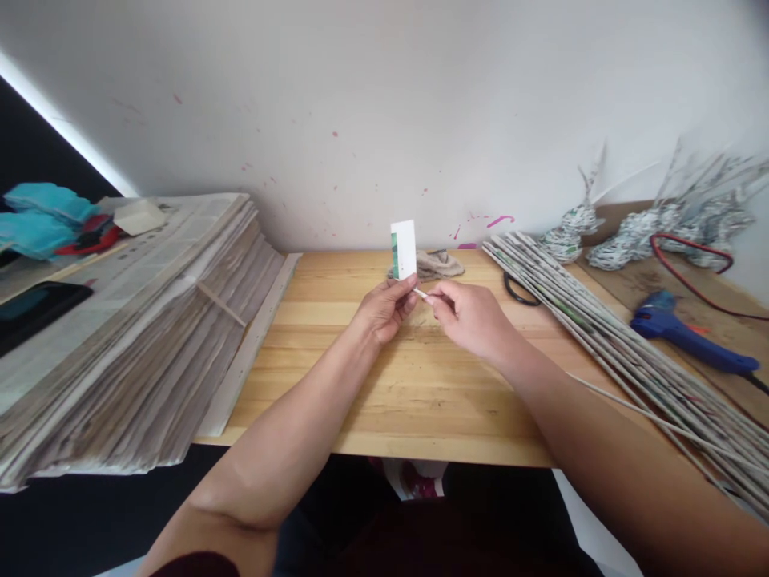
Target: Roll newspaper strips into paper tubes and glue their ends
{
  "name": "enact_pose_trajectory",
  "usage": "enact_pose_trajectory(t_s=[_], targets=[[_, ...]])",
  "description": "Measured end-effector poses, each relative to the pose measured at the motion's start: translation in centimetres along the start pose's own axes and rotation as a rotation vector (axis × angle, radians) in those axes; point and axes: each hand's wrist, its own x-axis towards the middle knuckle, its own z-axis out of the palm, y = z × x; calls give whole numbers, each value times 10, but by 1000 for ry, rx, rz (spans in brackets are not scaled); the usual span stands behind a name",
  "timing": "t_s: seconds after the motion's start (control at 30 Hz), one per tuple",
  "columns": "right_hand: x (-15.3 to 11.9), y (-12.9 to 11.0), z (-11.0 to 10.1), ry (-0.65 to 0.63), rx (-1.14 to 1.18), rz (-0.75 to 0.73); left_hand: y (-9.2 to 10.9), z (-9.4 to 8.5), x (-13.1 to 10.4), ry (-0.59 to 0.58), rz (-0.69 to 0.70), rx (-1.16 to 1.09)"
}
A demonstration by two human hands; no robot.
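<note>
My left hand (389, 311) is closed on the lower end of a small white paper piece (406, 250), which stands upright above the fingers and has a green printed patch along its left edge. A thin, pale rolled paper tube (422, 294) spans the short gap between my two hands. Its right end is pinched by the thumb and fingers of my right hand (472, 316). Whether the tube and the paper are one piece is hidden by my left fingers. Just behind the paper, a crumpled grey-brown cloth (441, 264) lies on the wooden table (420, 401).
A tall newspaper stack (198, 320) stands at left, with a phone (42, 308) and blue items (48, 216) on top. At right lie a bundle of paper tubes (601, 344), black-handled scissors (520, 292), a blue glue gun (690, 336) and several woven paper figures (625, 236).
</note>
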Motion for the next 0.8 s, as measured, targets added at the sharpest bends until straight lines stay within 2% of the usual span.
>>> enact_pose_trajectory(t_s=[0.17,0.37,0.43,0.57,0.63,0.7,0.8], targets=[[-3,1,3,36,-48,-66,2,1,-2,20,5,3],[-2,-1,1,32,-45,-54,4,0,-3,20,-5,46],[-1,-3,-2,-16,65,7,4,0,-2,3,-8,69],[2,-3,-7,-199,382,233,3,-1,-2,-34,-9,83],[3,0,-7,-258,437,283,3,-1,-1,-43,-3,70],[6,6,-7,-220,326,242,2,0,-1,-31,4,52],[18,19,-6,-31,-21,147,2,1,0,9,20,28]])
